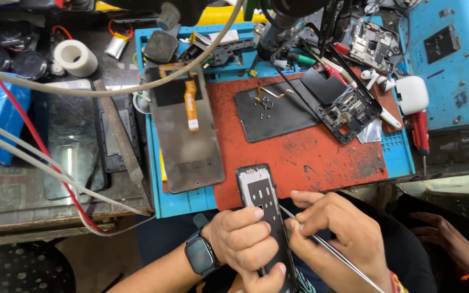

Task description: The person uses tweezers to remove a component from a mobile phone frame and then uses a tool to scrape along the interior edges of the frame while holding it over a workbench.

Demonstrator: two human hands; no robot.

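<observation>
- My left hand (pixel 242 239) is wrapped around the lower part of a black phone frame (pixel 264 209), fingers curled across its face and thumb under its bottom edge; the frame is clamped, presumably so that it cannot turn under tool pressure.
- The phone frame stands tilted over my lap, its upper end resting at the near edge of the red work mat (pixel 310 152), which seems to give it a second point of support.
- My right hand (pixel 337 230) is closed in a pinch on thin metal tweezers (pixel 321 241), thumb and forefinger meeting near the tip; the shaft runs back past my wrist toward the lower right. The low grip likely serves fine control.
- The tweezer tip meets the right edge of the frame, just beside my left fingertips.
- Both wrists are drawn close together, the left forearm carrying a dark smartwatch (pixel 199 254) and entering from the lower left.
- On the mat, well apart from my hands: a display panel (pixel 188 141) lying face down with an orange flex cable (pixel 191 106), and a dark plate (pixel 278 114) holding small screws, kept out of the working zone.
- Another person's hand (pixel 451 241) rests at the lower right, not touching anything I hold.
</observation>
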